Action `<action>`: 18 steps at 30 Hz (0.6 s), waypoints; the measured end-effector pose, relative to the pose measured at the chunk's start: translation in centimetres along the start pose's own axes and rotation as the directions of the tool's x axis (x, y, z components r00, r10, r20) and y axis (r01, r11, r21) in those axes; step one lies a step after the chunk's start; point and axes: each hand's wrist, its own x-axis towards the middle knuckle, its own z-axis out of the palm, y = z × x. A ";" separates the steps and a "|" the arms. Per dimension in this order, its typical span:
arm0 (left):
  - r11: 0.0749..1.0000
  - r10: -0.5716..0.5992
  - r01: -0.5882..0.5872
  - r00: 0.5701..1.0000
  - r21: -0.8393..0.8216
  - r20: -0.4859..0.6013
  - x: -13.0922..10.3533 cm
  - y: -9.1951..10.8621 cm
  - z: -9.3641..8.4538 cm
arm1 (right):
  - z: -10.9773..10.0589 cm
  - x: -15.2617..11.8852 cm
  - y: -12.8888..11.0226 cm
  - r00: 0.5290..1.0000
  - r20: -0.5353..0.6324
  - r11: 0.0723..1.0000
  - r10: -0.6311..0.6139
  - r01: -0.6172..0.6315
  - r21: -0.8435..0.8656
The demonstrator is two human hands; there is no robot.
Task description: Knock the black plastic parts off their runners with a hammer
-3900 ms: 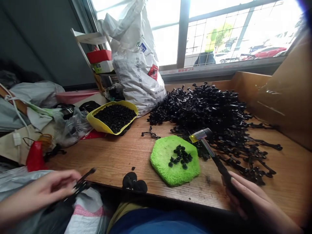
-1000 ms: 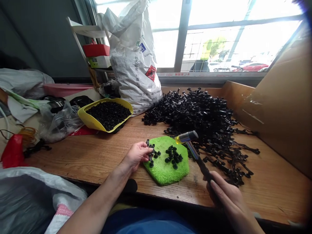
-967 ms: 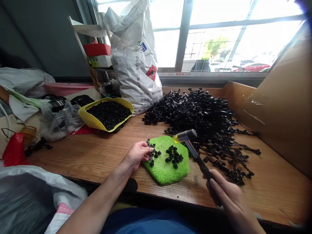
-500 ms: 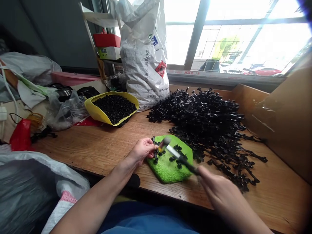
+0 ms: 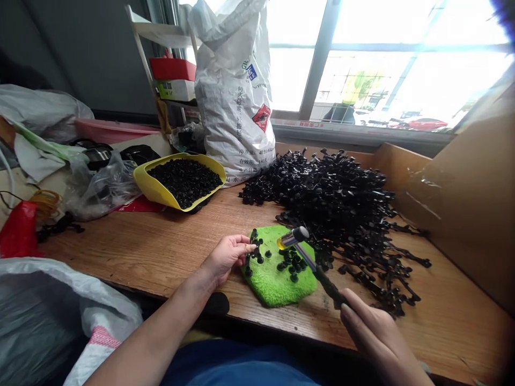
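Note:
My left hand [image 5: 231,256] pinches a black moulded plastic piece [image 5: 254,251], a branched strip with small round knobs, at the left side of a green cloth pad [image 5: 277,284]. In my right hand [image 5: 374,327] is the dark handle of a small mallet [image 5: 293,237], whose head has a black end and a yellow end. The mallet head is above the pad, apart from the strip. Several loose black round parts [image 5: 293,264] lie on the pad below and right of the head.
A large tangled pile of black branched strips [image 5: 333,198] covers the table's back right. A yellow scoop [image 5: 161,195] full of small black parts stands at the back left, before a tall white sack [image 5: 235,107]. Cardboard [image 5: 462,203] borders the right. A white woven bag [image 5: 108,300] hangs at the front left.
The mallet head has risen and moved right, away from the strip. My right hand has shifted right and down. Several loose parts on the pad lie differently. The left hand still holds the strip.

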 end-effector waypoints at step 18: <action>0.991 -0.051 0.042 0.997 0.128 0.064 0.4 0.4 0.7 | 1.3 -0.6 0.3 0.996 -0.089 1.000 0.013 -0.013 0.008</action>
